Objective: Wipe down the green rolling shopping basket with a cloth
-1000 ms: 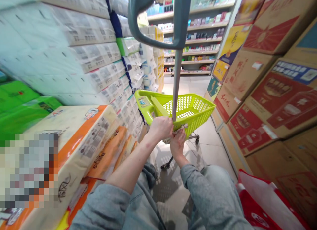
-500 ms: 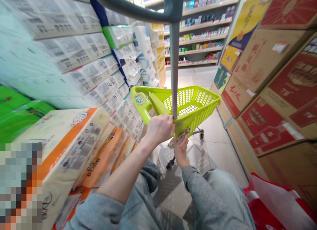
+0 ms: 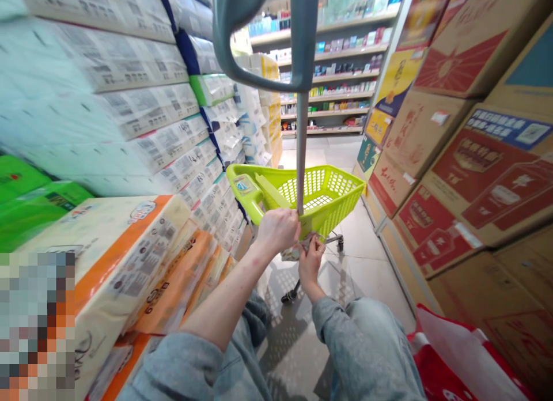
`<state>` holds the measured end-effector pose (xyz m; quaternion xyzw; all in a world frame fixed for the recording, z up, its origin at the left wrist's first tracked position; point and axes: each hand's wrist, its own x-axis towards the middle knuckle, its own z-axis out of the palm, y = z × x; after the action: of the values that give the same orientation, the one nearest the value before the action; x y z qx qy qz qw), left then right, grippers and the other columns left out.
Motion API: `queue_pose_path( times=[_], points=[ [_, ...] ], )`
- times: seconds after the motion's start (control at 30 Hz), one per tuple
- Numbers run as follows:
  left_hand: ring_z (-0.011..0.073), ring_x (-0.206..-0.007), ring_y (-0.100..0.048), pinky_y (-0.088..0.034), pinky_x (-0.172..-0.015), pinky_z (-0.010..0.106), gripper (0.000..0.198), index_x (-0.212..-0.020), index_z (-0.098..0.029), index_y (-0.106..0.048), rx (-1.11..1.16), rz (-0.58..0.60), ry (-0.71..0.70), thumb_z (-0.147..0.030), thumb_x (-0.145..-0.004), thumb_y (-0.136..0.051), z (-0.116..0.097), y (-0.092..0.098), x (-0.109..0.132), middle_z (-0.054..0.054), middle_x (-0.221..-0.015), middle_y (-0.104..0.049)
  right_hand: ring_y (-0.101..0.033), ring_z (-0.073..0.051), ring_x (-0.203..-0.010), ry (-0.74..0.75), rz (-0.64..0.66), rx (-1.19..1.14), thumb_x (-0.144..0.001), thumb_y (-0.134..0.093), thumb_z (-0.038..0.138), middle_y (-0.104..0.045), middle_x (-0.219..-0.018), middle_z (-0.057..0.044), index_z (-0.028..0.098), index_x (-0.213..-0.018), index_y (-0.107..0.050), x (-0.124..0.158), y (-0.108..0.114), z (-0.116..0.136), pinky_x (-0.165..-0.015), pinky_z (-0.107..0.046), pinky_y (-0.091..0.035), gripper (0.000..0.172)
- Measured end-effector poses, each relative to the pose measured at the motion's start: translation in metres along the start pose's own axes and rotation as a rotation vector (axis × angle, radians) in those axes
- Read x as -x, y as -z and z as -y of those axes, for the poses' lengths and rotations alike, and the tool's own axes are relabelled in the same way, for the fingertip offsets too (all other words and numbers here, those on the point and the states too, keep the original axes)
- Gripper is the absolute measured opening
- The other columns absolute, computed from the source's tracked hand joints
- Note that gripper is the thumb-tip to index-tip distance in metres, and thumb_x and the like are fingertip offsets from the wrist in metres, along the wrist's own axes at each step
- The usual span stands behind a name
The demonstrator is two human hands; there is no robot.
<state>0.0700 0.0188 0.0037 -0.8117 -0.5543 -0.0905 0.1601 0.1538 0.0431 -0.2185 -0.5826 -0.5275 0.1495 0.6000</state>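
Observation:
A lime green shopping basket (image 3: 337, 214) with mesh sides rests on a wheeled frame, crossed by an upright grey pole (image 3: 302, 136) with a looped handle on top. My left hand (image 3: 279, 233) is closed around the pole's lower part, beside the basket's near edge. Just right of it and lower, my right hand (image 3: 311, 260) pinches a pale patterned cloth (image 3: 290, 254) against the underside of the basket's near side. Part of the cloth is hidden behind my hands.
Stacked paper packs (image 3: 151, 110) line the left side, with an orange and cream pack (image 3: 116, 234) nearest. Cardboard cartons (image 3: 458, 188) stand on the right, above a red bag (image 3: 462, 355). Stocked shelves (image 3: 341, 70) are at the back.
The view has tilted up and turned slightly right, showing more of the pole's handle. My right hand has changed its hold on the cloth, with the fingertips now pinched higher.

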Motion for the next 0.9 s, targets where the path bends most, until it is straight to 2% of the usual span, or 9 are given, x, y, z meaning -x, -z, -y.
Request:
queue_pose_path(
  times=[0.13,0.23,0.37,0.47,0.53,0.6,0.67,0.77,0.9],
  points=[
    [0.0240,-0.077,-0.064,-0.045,-0.066,0.032,0.025,-0.083,-0.013,-0.062,0.018,-0.019,0.020,-0.030,-0.086,-0.043,0.005,0.001,0.005,0.012,-0.081,-0.066,-0.046,-0.024,-0.111,0.176,0.023,-0.050,-0.088,-0.045,0.030,-0.041,-0.112,-0.013,0.020,-0.143,-0.036,-0.019,0.013,0.042,-0.098,-0.043,-0.040,0.056],
    [0.0236,-0.076,-0.064,-0.045,-0.065,0.031,0.027,-0.082,-0.013,-0.062,0.036,-0.034,0.030,-0.031,-0.087,-0.042,0.008,0.002,0.010,0.011,-0.080,-0.066,-0.046,-0.024,-0.114,0.268,0.070,-0.063,-0.089,-0.042,0.025,-0.041,-0.115,-0.013,0.022,-0.144,-0.034,-0.024,0.022,0.049,-0.099,-0.043,-0.039,0.056],
    [0.0236,-0.076,-0.064,-0.046,-0.065,0.032,0.029,-0.082,-0.013,-0.062,0.061,-0.049,0.028,-0.031,-0.088,-0.039,0.008,0.004,0.016,0.012,-0.080,-0.067,-0.050,-0.024,-0.106,0.229,0.167,-0.082,-0.087,-0.043,0.026,-0.046,-0.108,-0.012,0.017,-0.135,-0.047,-0.030,0.034,0.040,-0.094,-0.042,-0.043,0.049],
    [0.0236,-0.076,-0.065,-0.047,-0.066,0.032,0.030,-0.082,-0.012,-0.062,0.073,-0.052,0.023,-0.029,-0.088,-0.038,0.006,0.005,0.018,0.012,-0.081,-0.067,-0.053,-0.022,-0.097,0.152,0.207,-0.111,-0.088,-0.043,0.032,-0.050,-0.099,-0.009,0.017,-0.115,-0.061,-0.039,0.045,0.047,-0.089,-0.039,-0.044,0.036],
    [0.0236,-0.077,-0.065,-0.047,-0.067,0.032,0.030,-0.082,-0.012,-0.062,0.082,-0.056,0.030,-0.028,-0.088,-0.038,0.005,0.006,0.019,0.013,-0.081,-0.067,-0.054,-0.022,-0.091,0.108,0.190,-0.114,-0.089,-0.042,0.037,-0.052,-0.092,-0.008,0.017,-0.098,-0.066,-0.043,0.053,0.062,-0.086,-0.038,-0.044,0.033],
    [0.0239,-0.078,-0.065,-0.048,-0.068,0.032,0.029,-0.081,-0.012,-0.063,0.093,-0.056,0.039,-0.026,-0.088,-0.038,0.004,0.007,0.020,0.013,-0.081,-0.068,-0.054,-0.021,-0.086,0.084,0.153,-0.112,-0.090,-0.041,0.040,-0.052,-0.088,-0.007,0.016,-0.088,-0.066,-0.044,0.059,0.079,-0.084,-0.037,-0.044,0.035],
    [0.0238,-0.077,-0.066,-0.048,-0.067,0.032,0.029,-0.082,-0.012,-0.062,0.106,-0.051,0.049,-0.025,-0.088,-0.038,0.005,0.008,0.020,0.013,-0.079,-0.068,-0.054,-0.020,-0.088,0.115,0.128,-0.128,-0.091,-0.039,0.040,-0.052,-0.090,-0.007,0.017,-0.094,-0.066,-0.044,0.063,0.098,-0.083,-0.035,-0.043,0.035],
    [0.0226,-0.073,-0.066,-0.047,-0.064,0.029,0.028,-0.091,-0.011,-0.061,0.115,-0.044,0.064,-0.025,-0.088,-0.037,0.007,0.012,0.020,0.013,-0.077,-0.068,-0.053,-0.020,-0.095,0.240,0.132,-0.164,-0.092,-0.040,0.038,-0.053,-0.099,-0.007,0.018,-0.108,-0.063,-0.050,0.064,0.126,-0.088,-0.034,-0.042,0.034],
    [0.0227,-0.070,-0.067,-0.048,-0.062,0.030,0.031,-0.103,-0.011,-0.058,0.125,-0.048,0.081,-0.027,-0.090,-0.034,0.008,0.015,0.020,0.013,-0.077,-0.069,-0.053,-0.020,-0.097,0.288,0.147,-0.175,-0.091,-0.042,0.040,-0.055,-0.098,-0.008,0.017,-0.099,-0.064,-0.075,0.055,0.155,-0.089,-0.035,-0.042,0.033]
  ],
)
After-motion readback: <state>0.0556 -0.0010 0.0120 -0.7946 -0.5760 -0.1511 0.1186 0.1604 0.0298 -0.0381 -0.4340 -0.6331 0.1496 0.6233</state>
